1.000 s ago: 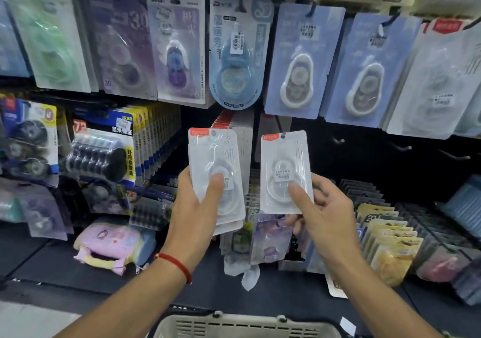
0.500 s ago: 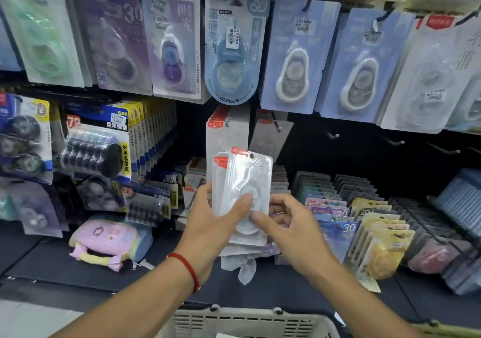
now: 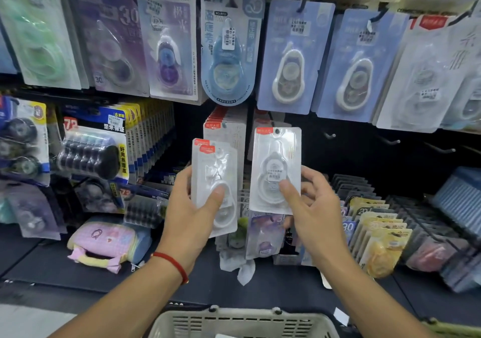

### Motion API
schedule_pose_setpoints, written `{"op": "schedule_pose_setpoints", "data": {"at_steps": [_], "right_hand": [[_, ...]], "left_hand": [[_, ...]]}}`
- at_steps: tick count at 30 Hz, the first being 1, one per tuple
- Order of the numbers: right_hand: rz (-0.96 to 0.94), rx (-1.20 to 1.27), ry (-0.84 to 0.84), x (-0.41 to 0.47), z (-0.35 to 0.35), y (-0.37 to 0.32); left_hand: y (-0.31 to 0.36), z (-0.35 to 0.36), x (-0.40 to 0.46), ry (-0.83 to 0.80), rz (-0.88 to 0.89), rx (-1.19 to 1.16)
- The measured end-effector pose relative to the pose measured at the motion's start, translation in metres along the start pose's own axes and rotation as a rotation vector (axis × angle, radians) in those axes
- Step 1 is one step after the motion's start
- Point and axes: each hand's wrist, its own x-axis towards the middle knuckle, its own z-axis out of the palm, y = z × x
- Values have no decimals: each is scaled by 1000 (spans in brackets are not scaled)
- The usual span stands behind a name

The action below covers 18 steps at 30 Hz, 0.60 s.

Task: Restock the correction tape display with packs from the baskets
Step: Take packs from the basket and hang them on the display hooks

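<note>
Hands hold white correction-tape packs up in front of the black pegboard display (image 3: 377, 150). The left hand (image 3: 191, 215) grips a small stack of clear-and-white blister packs with red corner labels (image 3: 214, 181); the thumb presses across the front of the round dispenser bubble, and the other fingers curl behind the left edge. The grip sits on the lower half of the stack, so most of it rises above the hand. The stack stands nearly upright, long axis vertical, red labels and hang holes at the top, front face toward the camera. How many packs it holds cannot be told exactly.

The right hand (image 3: 316, 212) pinches a single white blister pack with a red label and a small price sticker (image 3: 276, 168), thumb on the front near the lower middle, fingers curled at the right edge and behind. This pack also stands upright, long axis vertical, hang hole uppermost, top leaning slightly left. It is just beside the stack, apart from it, and a little higher.

Behind both, matching red-labelled white packs (image 3: 223, 129) hang on a hook in the middle row. Bare metal hooks (image 3: 390, 141) jut out toward the display's right side. A beige slatted plastic basket (image 3: 242, 322) sits at the bottom edge of the view, below the forearms.
</note>
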Motion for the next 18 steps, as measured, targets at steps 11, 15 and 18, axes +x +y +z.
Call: {"op": "schedule_pose_setpoints", "data": {"at_steps": [11, 15, 18], "right_hand": [[-4, 75, -4, 3, -1, -4], [-13, 73, -8, 3, -2, 0], [106, -226, 11, 9, -7, 12]], "left_hand": [[7, -2, -2, 56, 67, 28], [7, 0, -3, 69, 79, 22], [8, 0, -3, 65, 86, 21]]}}
